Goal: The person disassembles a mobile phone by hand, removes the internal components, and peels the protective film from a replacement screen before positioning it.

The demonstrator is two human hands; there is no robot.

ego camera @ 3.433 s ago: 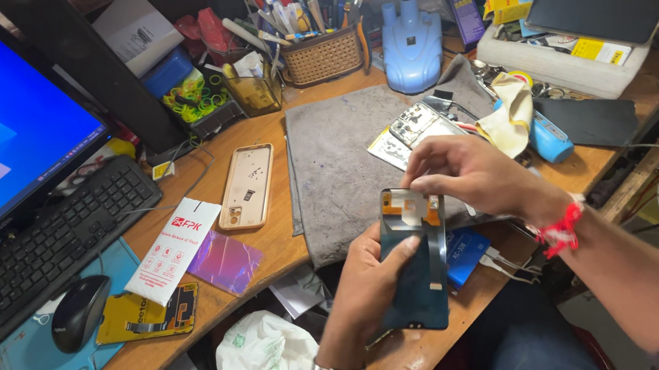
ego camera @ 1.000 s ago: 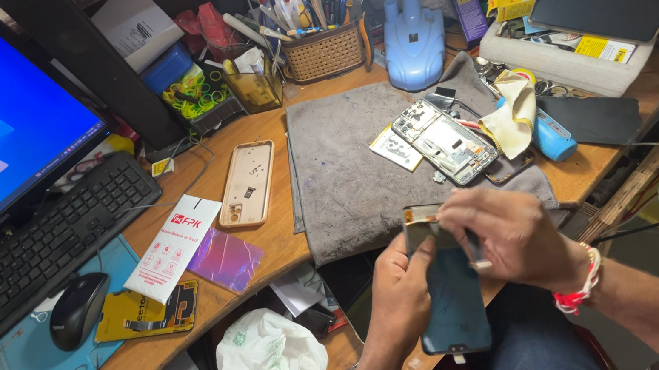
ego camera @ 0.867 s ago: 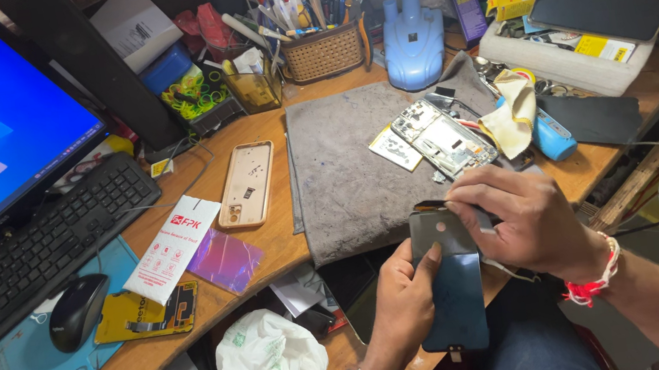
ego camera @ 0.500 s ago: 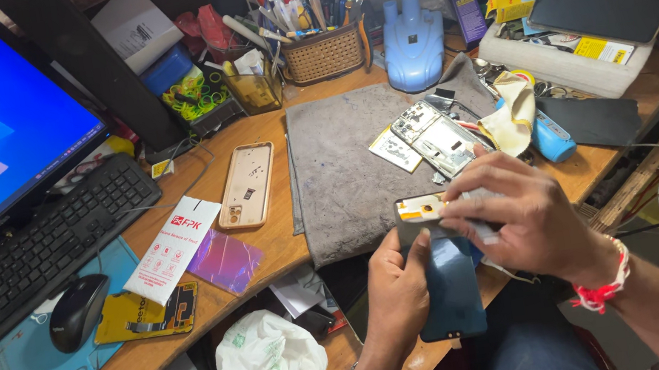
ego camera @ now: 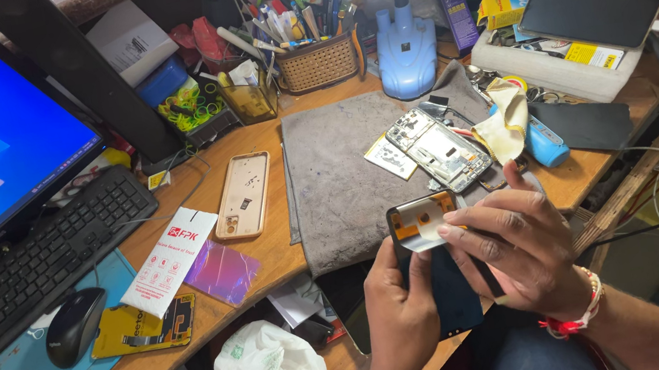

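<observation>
We're mid-inspection: left hand [ego camera: 400,317] and right hand [ego camera: 519,248] fingers clamped on the dark rectangular phone display panel [ego camera: 436,269] above our lap, next probably needing careful fitting into the opened silver phone frame [ego camera: 440,148].

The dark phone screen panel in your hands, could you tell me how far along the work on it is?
Done: the opened phone frame lies stripped on the grey cloth mat, and the beige phone back cover lies apart on the wooden desk. In hand: the left hand holds the dark phone screen panel while the right hand works at its orange-backed top end. Left: panel and frame are not yet joined.
</observation>
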